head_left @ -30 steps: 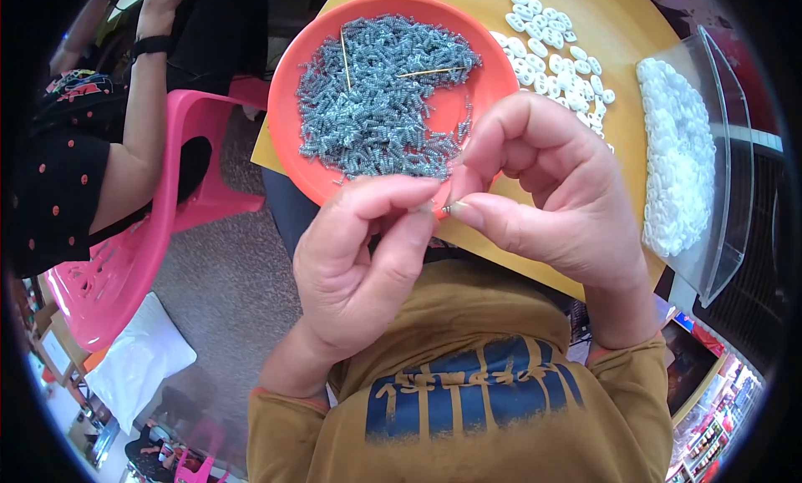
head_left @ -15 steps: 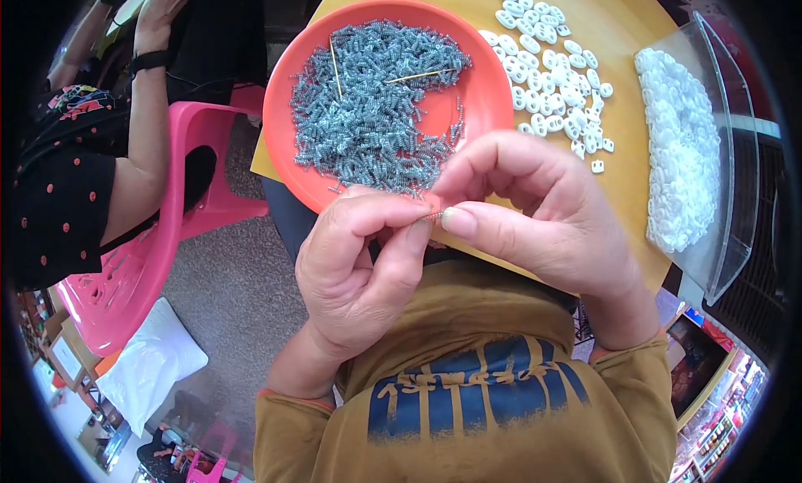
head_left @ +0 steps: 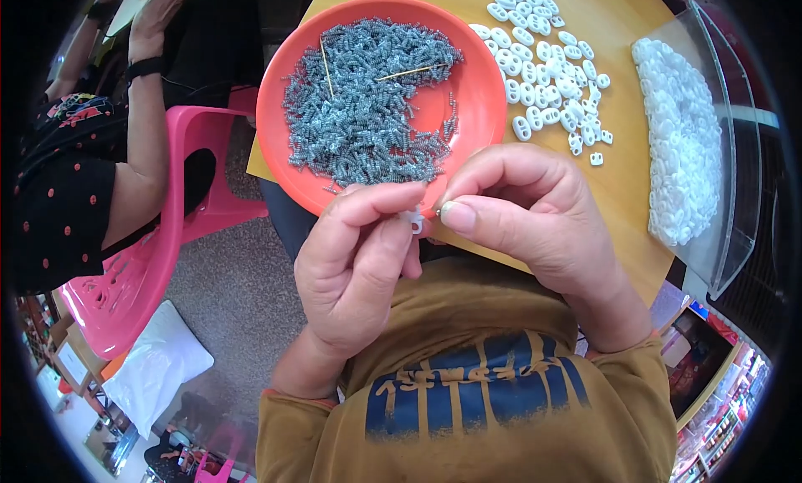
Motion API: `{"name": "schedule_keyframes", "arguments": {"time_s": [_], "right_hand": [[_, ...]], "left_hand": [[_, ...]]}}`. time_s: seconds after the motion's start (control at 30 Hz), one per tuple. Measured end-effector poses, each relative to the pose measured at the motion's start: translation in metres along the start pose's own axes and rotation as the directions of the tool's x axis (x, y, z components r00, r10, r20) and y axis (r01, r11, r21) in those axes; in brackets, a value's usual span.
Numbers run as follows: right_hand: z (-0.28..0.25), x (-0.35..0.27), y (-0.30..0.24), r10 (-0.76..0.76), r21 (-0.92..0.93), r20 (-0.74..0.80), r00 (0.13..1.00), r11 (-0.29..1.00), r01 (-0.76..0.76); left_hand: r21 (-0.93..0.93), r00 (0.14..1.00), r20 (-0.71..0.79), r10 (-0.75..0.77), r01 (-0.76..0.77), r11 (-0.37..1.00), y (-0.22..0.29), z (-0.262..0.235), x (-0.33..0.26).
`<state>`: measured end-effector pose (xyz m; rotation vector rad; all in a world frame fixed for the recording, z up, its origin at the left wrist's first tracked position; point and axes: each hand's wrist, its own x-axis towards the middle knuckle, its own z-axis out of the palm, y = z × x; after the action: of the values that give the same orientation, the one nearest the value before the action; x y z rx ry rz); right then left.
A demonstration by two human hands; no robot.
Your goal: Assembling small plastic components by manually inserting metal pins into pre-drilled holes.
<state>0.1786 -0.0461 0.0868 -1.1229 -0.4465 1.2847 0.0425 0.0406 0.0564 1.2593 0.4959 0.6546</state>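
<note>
Between the thumb and fingers of my left hand [head_left: 355,262] is a small white plastic piece [head_left: 417,223] with a hole, its edge sticking out past the fingertips. Just to the right, my right hand [head_left: 526,212] pinches a tiny metal spring [head_left: 439,210], of which only the tip shows at the thumbnail. Both hands are held close together over the near rim of a red plate [head_left: 480,120]. A heap of small grey metal springs [head_left: 359,107] covers most of that plate, with two thin yellowish sticks [head_left: 326,68] lying on top.
White oval two-holed pieces [head_left: 547,70] are scattered over the yellow table [head_left: 614,207], right of the plate. A clear bin [head_left: 727,191] with many white pieces [head_left: 681,145] stands at the right edge. On the left, another person [head_left: 125,149] sits on a pink chair [head_left: 180,182].
My hands have drawn slightly apart. The spring that bridged the fingertips is now mostly hidden at my right thumb, and the white piece has come into view in my left fingers.
</note>
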Motion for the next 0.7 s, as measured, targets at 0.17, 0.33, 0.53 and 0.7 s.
{"name": "schedule_keyframes", "arguments": {"time_s": [0.17, 0.33, 0.53, 0.7], "right_hand": [[0.001, -0.001, 0.003, -0.012, 0.004, -0.024, 1.0, 1.0, 0.012], [0.002, -0.002, 0.004, 0.016, 0.043, 0.018, 1.0, 0.999, -0.017], [0.001, -0.001, 0.011, 0.014, 0.097, 0.021, 1.0, 0.995, -0.016], [0.002, -0.001, 0.012, 0.038, 0.07, -0.019, 0.999, 0.997, -0.037]], "left_hand": [[-0.168, 0.99, -0.036, -0.134, 0.126, 0.978, 0.006, 0.006, -0.002], [-0.209, 0.986, -0.049, -0.163, 0.149, 0.966, 0.003, 0.007, -0.005], [-0.245, 0.999, 0.027, -0.023, 0.029, 0.969, -0.006, -0.001, -0.005], [-0.17, 0.999, 0.036, -0.03, 0.036, 0.985, -0.008, -0.004, -0.01]]}}
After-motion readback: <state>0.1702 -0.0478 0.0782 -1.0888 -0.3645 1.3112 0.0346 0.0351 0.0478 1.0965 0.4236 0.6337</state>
